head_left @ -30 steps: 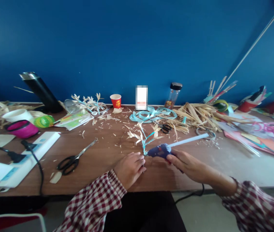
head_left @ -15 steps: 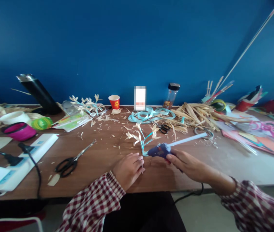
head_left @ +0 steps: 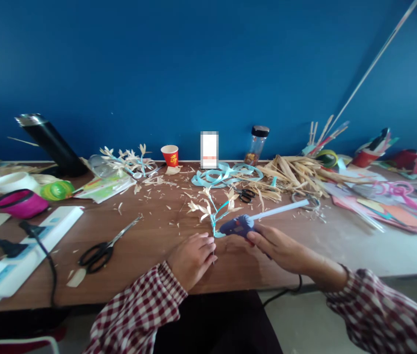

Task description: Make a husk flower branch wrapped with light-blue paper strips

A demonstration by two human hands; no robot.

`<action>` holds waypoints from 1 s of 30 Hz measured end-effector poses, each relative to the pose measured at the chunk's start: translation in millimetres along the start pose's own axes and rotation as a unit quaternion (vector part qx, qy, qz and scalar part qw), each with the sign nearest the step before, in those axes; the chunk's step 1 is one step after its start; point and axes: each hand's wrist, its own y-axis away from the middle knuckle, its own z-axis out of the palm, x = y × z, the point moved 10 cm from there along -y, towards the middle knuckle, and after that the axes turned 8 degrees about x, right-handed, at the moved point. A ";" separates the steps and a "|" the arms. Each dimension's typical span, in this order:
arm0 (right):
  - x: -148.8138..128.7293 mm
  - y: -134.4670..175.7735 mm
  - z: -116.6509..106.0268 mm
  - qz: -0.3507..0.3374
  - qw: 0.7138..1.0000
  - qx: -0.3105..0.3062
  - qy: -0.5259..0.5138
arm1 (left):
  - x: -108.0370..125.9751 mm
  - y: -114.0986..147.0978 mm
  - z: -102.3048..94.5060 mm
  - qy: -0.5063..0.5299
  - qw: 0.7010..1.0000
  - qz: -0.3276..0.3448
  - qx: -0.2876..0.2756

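My left hand point(head_left: 192, 258) rests near the table's front edge, fingers closed round the thin stem of a dried-husk flower sprig point(head_left: 212, 216). The sprig has pale petals and branches wrapped in light blue tape; the stem's bare end shows below my fingers. In my right hand point(head_left: 280, 248) is a blue hot glue gun point(head_left: 238, 227), with a long whitish glue stick point(head_left: 280, 209) jutting from its back. Its nozzle points left at the stem, close to a loose bit of blue tape point(head_left: 220, 234) just above my left fingers. Whether the nozzle touches, I cannot tell.
Black-handled scissors point(head_left: 97, 255) lie left, beside a white power strip point(head_left: 59, 231). Behind are more husk flowers point(head_left: 130, 160), a red paper cup point(head_left: 170, 156), coiled blue ribbon point(head_left: 226, 174), small scissors point(head_left: 245, 195), a jar point(head_left: 257, 146) and dried husks point(head_left: 292, 172). Scraps litter the table.
The whole view has shifted slightly, so things sit a little further left. The stem's lower end now shows beneath my left fingers. Both hands keep their holds, and the glue gun stays by the stem.
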 end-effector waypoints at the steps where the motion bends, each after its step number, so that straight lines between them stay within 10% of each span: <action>1: -0.1 -0.3 2.1 0.001 1.000 -0.008 0.001 | 0.0 0.1 -0.3 0.000 1.000 0.001 0.002; 30: 3.3 6.8 -3.0 -0.003 1.000 0.000 0.017 | 1.8 -1.7 0.5 -0.006 1.000 0.007 -0.010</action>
